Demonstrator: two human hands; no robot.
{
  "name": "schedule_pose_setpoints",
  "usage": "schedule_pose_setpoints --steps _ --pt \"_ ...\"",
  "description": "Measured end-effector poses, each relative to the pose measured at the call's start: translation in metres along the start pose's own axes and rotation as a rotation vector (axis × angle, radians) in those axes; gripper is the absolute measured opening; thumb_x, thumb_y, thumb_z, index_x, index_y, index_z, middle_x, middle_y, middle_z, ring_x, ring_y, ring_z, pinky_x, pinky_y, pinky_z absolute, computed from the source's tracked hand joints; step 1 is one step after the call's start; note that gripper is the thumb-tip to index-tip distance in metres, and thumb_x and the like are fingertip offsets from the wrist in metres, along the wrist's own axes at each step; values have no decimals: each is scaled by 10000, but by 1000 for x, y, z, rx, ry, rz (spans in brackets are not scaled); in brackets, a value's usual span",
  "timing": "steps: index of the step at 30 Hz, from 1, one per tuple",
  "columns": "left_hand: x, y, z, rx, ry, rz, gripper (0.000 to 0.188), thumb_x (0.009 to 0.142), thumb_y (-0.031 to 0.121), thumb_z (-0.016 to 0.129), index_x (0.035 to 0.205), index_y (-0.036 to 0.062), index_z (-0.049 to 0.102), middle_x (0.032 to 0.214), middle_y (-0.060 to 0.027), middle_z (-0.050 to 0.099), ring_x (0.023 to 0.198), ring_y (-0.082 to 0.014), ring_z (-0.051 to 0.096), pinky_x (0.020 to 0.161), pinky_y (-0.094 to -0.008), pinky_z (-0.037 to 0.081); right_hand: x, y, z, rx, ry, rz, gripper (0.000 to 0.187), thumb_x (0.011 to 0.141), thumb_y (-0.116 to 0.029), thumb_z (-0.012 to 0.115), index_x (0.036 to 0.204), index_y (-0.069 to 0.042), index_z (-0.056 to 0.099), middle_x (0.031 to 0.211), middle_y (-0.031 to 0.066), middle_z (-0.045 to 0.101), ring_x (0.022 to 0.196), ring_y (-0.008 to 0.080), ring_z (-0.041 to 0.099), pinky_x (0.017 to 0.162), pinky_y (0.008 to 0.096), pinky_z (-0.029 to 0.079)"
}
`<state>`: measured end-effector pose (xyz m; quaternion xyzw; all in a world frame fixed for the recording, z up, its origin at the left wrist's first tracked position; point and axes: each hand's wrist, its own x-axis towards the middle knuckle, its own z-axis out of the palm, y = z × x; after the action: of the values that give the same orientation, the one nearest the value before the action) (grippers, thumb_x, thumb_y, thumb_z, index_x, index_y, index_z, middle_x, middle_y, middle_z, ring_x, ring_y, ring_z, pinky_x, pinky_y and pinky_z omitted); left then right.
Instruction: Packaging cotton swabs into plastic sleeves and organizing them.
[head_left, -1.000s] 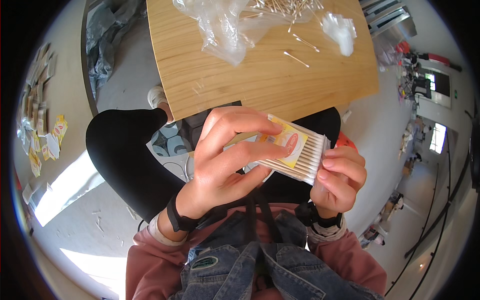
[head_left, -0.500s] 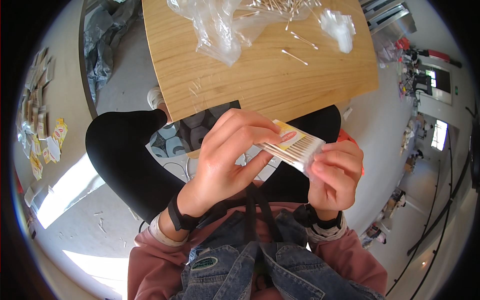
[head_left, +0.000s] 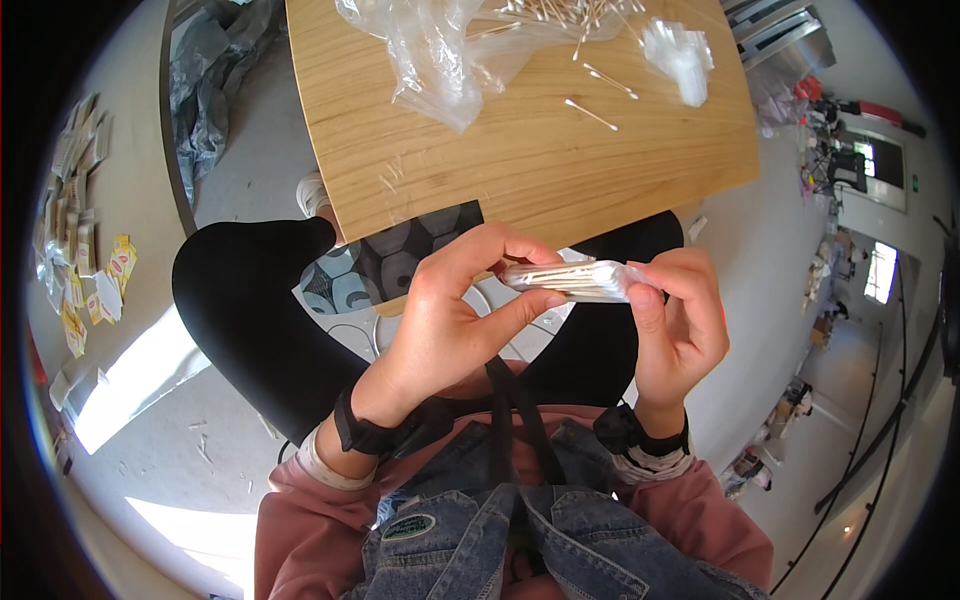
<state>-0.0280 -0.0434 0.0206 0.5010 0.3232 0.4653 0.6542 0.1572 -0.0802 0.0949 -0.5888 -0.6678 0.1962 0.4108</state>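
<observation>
A clear bag of cotton swabs (head_left: 572,279) is held edge-on above my lap, just off the table's near edge. My left hand (head_left: 450,297) grips its left end, thumb below and fingers over the top. At the other end, my right hand (head_left: 682,318) pinches the plastic between thumb and fingers. Wooden sticks and white cotton tips show through the film. On the table, loose cotton swabs (head_left: 592,114) lie singly, with a heap of cotton swabs (head_left: 570,12) at the far edge.
The wooden table (head_left: 540,160) bears a crumpled plastic bag (head_left: 440,70) and a stack of clear small bags (head_left: 680,60). On a surface at far left are packed swab bags (head_left: 75,200) and yellow cards (head_left: 122,262). Grey plastic sheeting (head_left: 205,100) lies beyond my left knee.
The swab bag has been tilted from showing its yellow-labelled face to lying edge-on and more level. Both hands turned with it, keeping hold of its ends.
</observation>
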Motion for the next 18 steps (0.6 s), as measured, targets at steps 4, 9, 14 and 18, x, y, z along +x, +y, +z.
schedule_pose_setpoints --steps 4,9,14,18 --pt "2 2 -1 72 3 55 278 781 2 818 1027 18 689 932 -73 687 830 -176 629 753 -292 507 0 6 1 49 17 19 106 879 -17 721 972 21 686 890 95 625 799 188 556 693 279 440" --pt "4 5 -3 139 -27 251 289 761 -2 831 1017 14 699 906 -78 679 804 -194 640 701 -303 511 2 15 5 148 -14 -27 140 925 -85 701 981 31 646 882 99 613 790 172 549 691 272 431" --pt "1 8 -1 35 -82 156 296 757 -5 835 1020 16 702 898 -70 678 785 -180 641 665 -290 505 -8 25 15 376 92 28 156 971 -117 667 952 23 600 830 87 604 707 126 524 633 241 412" --pt "-1 8 -2 -21 -89 80 287 758 -3 835 1013 24 705 895 -52 680 780 -153 633 660 -274 498 -7 18 13 281 113 63 138 960 -89 679 937 30 612 794 78 620 658 93 517 580 217 395"
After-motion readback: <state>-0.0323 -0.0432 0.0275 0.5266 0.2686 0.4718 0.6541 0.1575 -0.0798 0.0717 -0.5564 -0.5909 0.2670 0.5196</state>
